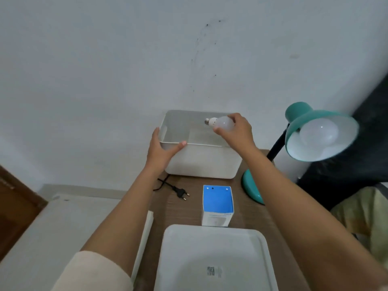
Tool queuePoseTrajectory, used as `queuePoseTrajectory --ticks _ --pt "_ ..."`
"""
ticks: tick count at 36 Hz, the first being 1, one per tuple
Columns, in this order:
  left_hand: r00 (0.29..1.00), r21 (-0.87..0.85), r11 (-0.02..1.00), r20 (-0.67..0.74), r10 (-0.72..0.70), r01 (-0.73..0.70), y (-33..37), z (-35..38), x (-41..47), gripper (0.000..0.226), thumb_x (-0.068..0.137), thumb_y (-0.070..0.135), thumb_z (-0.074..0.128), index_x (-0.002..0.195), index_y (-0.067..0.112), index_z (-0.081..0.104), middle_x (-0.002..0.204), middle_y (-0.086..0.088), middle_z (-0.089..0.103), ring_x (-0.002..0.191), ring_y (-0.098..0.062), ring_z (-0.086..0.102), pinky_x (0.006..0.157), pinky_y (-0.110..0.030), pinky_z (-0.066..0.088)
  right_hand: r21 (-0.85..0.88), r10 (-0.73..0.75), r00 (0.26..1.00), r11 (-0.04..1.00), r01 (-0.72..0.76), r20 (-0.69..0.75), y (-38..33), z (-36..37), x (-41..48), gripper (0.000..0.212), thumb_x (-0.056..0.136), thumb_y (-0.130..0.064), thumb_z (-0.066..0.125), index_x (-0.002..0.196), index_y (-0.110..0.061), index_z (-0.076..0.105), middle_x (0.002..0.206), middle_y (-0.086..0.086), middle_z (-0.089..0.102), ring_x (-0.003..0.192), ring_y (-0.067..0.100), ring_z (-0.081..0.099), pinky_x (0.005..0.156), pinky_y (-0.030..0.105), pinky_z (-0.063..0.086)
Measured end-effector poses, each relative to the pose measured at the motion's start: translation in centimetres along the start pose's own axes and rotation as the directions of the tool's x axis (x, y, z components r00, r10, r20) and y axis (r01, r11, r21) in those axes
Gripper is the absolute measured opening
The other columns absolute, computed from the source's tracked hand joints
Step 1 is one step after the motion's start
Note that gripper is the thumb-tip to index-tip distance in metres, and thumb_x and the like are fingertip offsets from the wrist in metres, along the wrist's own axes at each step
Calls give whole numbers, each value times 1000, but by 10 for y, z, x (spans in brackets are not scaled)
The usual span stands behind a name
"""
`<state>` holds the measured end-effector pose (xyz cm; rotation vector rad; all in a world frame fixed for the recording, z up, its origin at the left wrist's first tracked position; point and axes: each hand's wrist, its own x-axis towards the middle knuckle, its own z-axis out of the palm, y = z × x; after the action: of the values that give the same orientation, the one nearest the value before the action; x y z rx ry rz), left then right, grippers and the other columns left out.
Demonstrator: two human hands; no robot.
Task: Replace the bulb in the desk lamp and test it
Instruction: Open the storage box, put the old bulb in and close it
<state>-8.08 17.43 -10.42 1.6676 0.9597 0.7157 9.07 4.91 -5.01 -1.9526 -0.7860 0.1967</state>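
Note:
My right hand (236,133) holds a white bulb (221,123) by its globe, metal screw base pointing left, over the open white storage box (201,160). At the box's front left corner my left hand (161,150) grips the rim, thumb along the front edge. The teal desk lamp (315,131) stands at the right on a black neck, its shade tilted toward me with another white bulb (319,133) seated inside, unlit. Its black plug (181,193) lies loose on the brown table, in front of the box.
A blue and white bulb carton (217,204) stands open in the middle of the table (247,215). A white lid or tray (214,259) lies nearest me. A white cabinet top (73,227) sits lower left. Dark fabric (357,164) is behind the lamp.

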Motion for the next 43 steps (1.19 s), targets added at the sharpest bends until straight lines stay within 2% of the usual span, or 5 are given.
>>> queuePoseTrajectory --ticks 7,24,28,36,43 --pt "1000 -65 998 -4 13 -13 -7 1 5 110 58 46 84 145 23 21 141 -1 45 126 -17 46 107 -39 40 -261 114 986 962 -78 124 7 18 31 55 64 -36 77 104 -1 62 91 14 60 88 26 61 68 33 48" --pt "997 118 990 22 75 -77 10 -11 -3 85 74 46 74 142 17 31 139 6 41 123 -11 43 100 -27 36 -262 164 968 959 -112 188 1 5 16 62 88 -26 58 141 -4 34 139 13 44 121 27 48 80 25 35" --pt "998 134 989 -16 68 -65 22 -22 -23 76 86 44 61 146 13 25 153 -4 30 139 -19 30 108 -30 27 -243 79 985 969 -40 155 -9 -14 -16 48 92 -26 52 134 -4 44 133 16 51 108 25 52 76 25 35" --pt "992 195 974 -38 123 -114 7 -31 -134 53 95 36 49 140 10 38 147 -2 38 135 -16 35 104 -23 29 -99 26 1000 995 -24 13 10 -54 -141 41 91 -22 56 127 -4 54 129 13 59 120 25 54 103 31 38" --pt "996 199 978 80 49 -64 -54 -15 -231 57 94 34 51 144 13 33 154 -2 27 142 -13 21 109 -18 15 -139 228 972 966 -218 64 73 -66 -257 47 91 -24 56 134 -7 48 137 13 53 127 28 49 108 40 37"
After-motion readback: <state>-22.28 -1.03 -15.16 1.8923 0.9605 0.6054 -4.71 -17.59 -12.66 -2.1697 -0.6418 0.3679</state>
